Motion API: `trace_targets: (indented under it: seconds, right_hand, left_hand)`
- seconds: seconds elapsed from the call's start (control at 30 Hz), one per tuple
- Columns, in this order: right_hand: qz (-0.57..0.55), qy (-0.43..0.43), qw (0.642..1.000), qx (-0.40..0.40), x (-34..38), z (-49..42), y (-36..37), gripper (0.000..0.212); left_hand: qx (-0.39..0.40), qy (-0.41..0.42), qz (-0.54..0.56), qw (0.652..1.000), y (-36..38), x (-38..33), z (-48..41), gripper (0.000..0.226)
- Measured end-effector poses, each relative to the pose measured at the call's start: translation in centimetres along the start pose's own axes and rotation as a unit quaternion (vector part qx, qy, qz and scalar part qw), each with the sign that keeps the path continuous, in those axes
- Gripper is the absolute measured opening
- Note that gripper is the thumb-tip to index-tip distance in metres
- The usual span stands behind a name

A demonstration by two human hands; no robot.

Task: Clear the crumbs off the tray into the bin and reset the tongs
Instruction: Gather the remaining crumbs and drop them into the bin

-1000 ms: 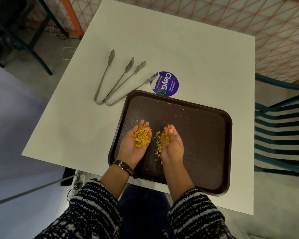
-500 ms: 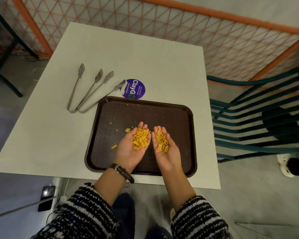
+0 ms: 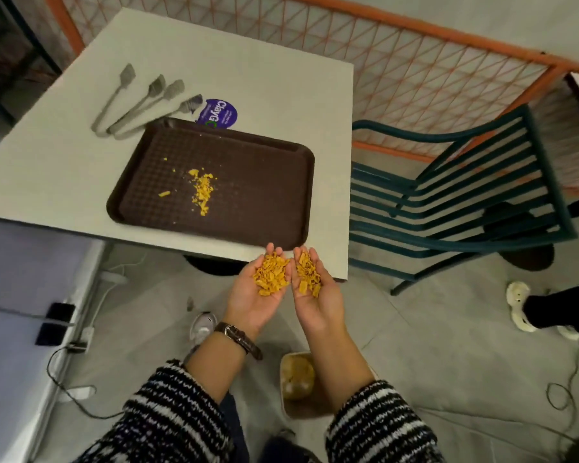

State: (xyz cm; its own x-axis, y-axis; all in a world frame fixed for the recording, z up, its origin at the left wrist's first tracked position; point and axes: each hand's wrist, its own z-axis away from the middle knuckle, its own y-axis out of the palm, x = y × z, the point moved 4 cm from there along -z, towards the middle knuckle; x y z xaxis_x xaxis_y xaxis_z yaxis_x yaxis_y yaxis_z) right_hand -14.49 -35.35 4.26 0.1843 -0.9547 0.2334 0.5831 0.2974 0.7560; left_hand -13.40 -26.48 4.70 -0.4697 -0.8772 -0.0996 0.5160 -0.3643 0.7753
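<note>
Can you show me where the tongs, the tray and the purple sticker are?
tongs (image 3: 137,101): head view, on a metal arm.
tray (image 3: 248,195): head view, bare brown floor.
purple sticker (image 3: 218,112): head view, its middle.

Tray (image 3: 268,202) on table (image 3: 248,88); tongs (image 3: 137,101) at its ten o'clock. Chair (image 3: 455,202) at three, bin (image 3: 296,385) at six.

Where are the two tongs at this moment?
In the head view, both tongs lie on the white table, at upper left, just beyond the brown tray's far-left corner.
</note>
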Motion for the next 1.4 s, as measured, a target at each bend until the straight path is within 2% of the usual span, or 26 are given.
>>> trace_targets:
  seconds: [0.13, 0.3, 0.43, 0.7, 0.9, 0.97, 1.07, 1.13, 1.17, 1.23, 1.27, 1.33, 1.4]
  right_hand:
    - [0.012, 0.017, 1.000, -0.021, 1.6, 3.6, -6.3, 0.021]
    - [0.020, 0.033, 0.996, -0.082, 2.7, 6.5, -13.6, 0.021]
    - [0.029, 0.037, 0.994, -0.095, 3.1, 6.3, -19.6, 0.020]
    - [0.050, 0.032, 0.982, -0.181, 2.6, -0.2, -35.3, 0.022]
    - [0.135, 0.035, 0.948, -0.286, 1.4, -7.2, -46.3, 0.016]
    - [0.163, 0.042, 0.936, -0.310, 0.6, -9.1, -48.7, 0.031]
    - [0.197, 0.072, 0.922, -0.324, -0.6, -10.6, -50.8, 0.052]
    - [0.227, 0.081, 0.908, -0.342, -0.7, -11.2, -51.3, 0.059]
    - [0.233, 0.103, 0.903, -0.345, -1.0, -11.4, -51.3, 0.065]
    - [0.226, 0.130, 0.898, -0.355, -1.8, -12.3, -52.0, 0.074]
    - [0.226, 0.124, 0.896, -0.362, -2.0, -12.7, -52.2, 0.071]
    - [0.198, 0.088, 0.907, -0.361, -2.1, -12.9, -51.3, 0.053]
    - [0.160, 0.048, 0.912, -0.375, -1.8, -13.1, -49.7, 0.043]
  left_hand:
    - [-0.006, -0.001, 0.009, 1.000, -3.5, 6.3, 2.2, 0.029]
    - [-0.057, -0.019, -0.017, 0.998, -8.3, 11.8, 3.5, 0.028]
    - [-0.091, -0.055, -0.041, 0.993, -12.8, 15.1, 2.1, 0.028]
    - [-0.157, -0.092, -0.095, 0.979, -24.5, 19.5, -6.3, 0.026]
    - [-0.200, -0.086, -0.182, 0.959, -33.1, 22.8, -15.1, 0.012]
    - [-0.199, -0.104, -0.292, 0.930, -35.8, 24.2, -17.8, 0.019]
    - [-0.160, -0.154, -0.495, 0.840, -39.4, 25.5, -20.7, 0.051]
    - [-0.140, -0.177, -0.544, 0.808, -40.8, 26.0, -21.7, 0.081]
    - [-0.130, -0.178, -0.562, 0.797, -40.5, 26.1, -21.8, 0.085]
    - [-0.109, -0.151, -0.624, 0.759, -39.5, 26.5, -22.1, 0.072]
    - [-0.100, -0.124, -0.659, 0.735, -38.9, 26.7, -22.2, 0.063]
    - [-0.071, -0.085, -0.697, 0.708, -38.2, 27.4, -22.1, 0.051]
    - [-0.012, -0.086, -0.719, 0.689, -37.7, 28.4, -21.7, 0.043]
